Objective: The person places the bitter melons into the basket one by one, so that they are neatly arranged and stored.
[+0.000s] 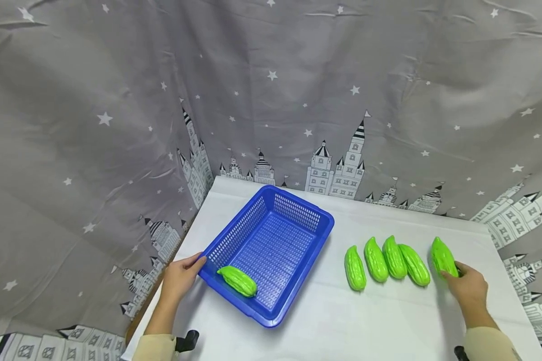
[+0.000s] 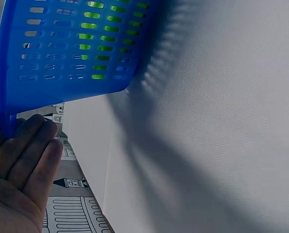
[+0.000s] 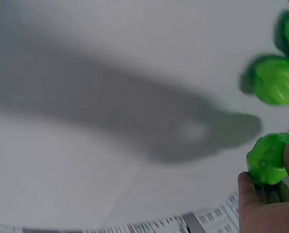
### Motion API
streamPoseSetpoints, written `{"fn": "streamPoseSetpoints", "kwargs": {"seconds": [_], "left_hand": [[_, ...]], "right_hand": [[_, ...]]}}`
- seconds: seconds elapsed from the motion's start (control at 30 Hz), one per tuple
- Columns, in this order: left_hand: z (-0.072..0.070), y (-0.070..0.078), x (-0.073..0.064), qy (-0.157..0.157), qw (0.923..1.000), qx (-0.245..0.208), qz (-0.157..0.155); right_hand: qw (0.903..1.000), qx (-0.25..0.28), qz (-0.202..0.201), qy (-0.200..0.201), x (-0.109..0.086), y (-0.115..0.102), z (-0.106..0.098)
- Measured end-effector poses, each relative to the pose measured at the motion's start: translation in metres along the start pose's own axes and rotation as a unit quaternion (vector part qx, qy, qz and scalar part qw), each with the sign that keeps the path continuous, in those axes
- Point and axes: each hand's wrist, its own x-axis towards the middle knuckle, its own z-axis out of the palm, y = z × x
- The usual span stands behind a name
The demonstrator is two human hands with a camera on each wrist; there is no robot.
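A blue plastic basket (image 1: 271,250) with slotted walls stands on the left part of the table. My left hand (image 1: 180,276) pinches its near left corner, thumb over the rim and fingers beneath; in the left wrist view the fingers (image 2: 33,155) show under the rim. Inside lies one bright green bitter melon (image 1: 238,281), seen as green through the slots in the left wrist view. At the far right, my right hand (image 1: 469,288) holds another bitter melon (image 1: 443,256) between thumb and fingers, its blunt end (image 3: 263,162) facing the right wrist camera.
Several more bitter melons lie side by side between basket and right hand, the leftmost bitter melon (image 1: 355,268) slightly apart. A white cloth (image 1: 343,326) covers the table. Behind and to the left hangs a grey curtain (image 1: 271,100) printed with stars and castles.
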Motion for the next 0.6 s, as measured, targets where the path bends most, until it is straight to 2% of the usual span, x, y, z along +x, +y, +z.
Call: {"fn": "streamPoseSetpoints", "kwargs": {"seconds": [0.2,0.37,0.47,0.6], "left_hand": [[-0.001,0.000,0.000,-0.002,1.0000,0.002,0.001],[-0.003,0.001,-0.002,-0.006,1.0000,-0.001,-0.003],[-0.003,0.002,-0.002,-0.005,1.0000,-0.004,-0.004],[0.000,0.003,-0.002,-0.002,1.0000,-0.007,-0.005]], "right_hand": [[0.9995,-0.010,-0.020,0.023,0.006,-0.021,-0.033],[0.9992,-0.010,-0.031,0.024,0.008,-0.044,-0.037],[0.9992,0.000,-0.038,0.010,0.008,-0.072,-0.032],[0.9976,0.031,-0.056,-0.027,0.007,-0.124,-0.022]]}}
